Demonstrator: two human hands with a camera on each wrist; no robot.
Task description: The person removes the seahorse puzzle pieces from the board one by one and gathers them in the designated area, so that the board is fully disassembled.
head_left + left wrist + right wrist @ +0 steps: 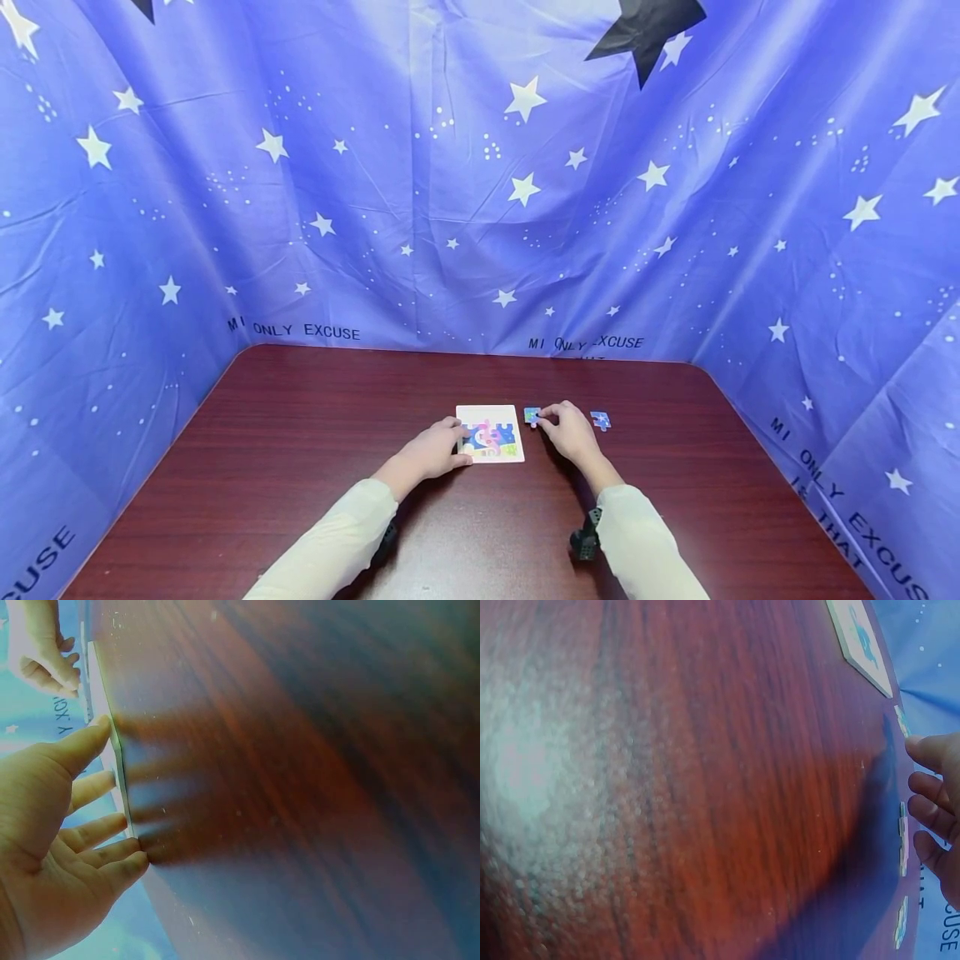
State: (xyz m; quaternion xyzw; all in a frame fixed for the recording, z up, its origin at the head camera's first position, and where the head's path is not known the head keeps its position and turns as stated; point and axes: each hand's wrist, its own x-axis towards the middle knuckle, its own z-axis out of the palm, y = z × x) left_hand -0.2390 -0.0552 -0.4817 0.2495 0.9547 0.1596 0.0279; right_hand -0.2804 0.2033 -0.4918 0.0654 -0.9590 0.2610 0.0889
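A white square puzzle board (489, 413) lies on the table, partly filled with blue, pink and yellow-green pieces. My left hand (435, 448) rests along its left edge, thumb near the front corner; in the left wrist view, the fingers of that hand (71, 840) are spread and fairly straight against the board's edge (121, 776). Just right of the board, my right hand (572, 432) pinches a blue-and-green puzzle piece (532, 416) between thumb and index finger. Beyond that hand sits a blue puzzle piece (601, 419) with a white star shape.
Low in the right wrist view, more thin puzzle pieces (903, 844) lie flat past the right hand. The dark red wooden table (300, 467) meets a blue star-printed curtain (450, 208) at the back and both sides. Small black wrist cameras (585, 536) sit under the sleeves.
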